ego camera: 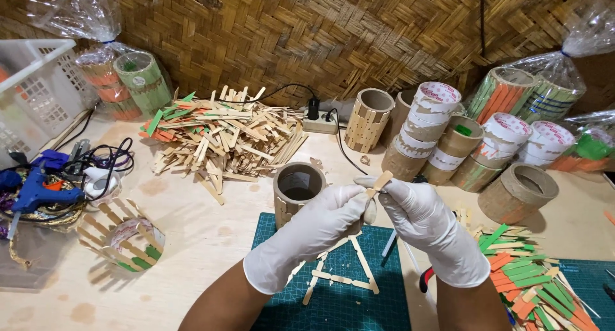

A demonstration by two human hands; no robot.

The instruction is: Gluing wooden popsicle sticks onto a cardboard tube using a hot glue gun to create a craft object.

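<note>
Surface: pale wood, running out on all sides of my hands; I see its bare stretch to their left.
Green mat: directly beneath my hands, with a small frame of sticks lying flat on it.
Stick heap: well beyond my hands and to their left, against the woven wall.
Cardboard tube: upright, just beyond my left hand, partly clad in sticks.
Tape rolls: stacked beyond my right hand, well apart from it.
Painted sticks: green and orange, just right of my right wrist.
Left hand: gloved, closed on the stick's lower end.
Right hand: gloved, pinching the upper part; both hands meet there.
Wooden stick: between both sets of fingertips, long axis tilted up and to the right.
</note>
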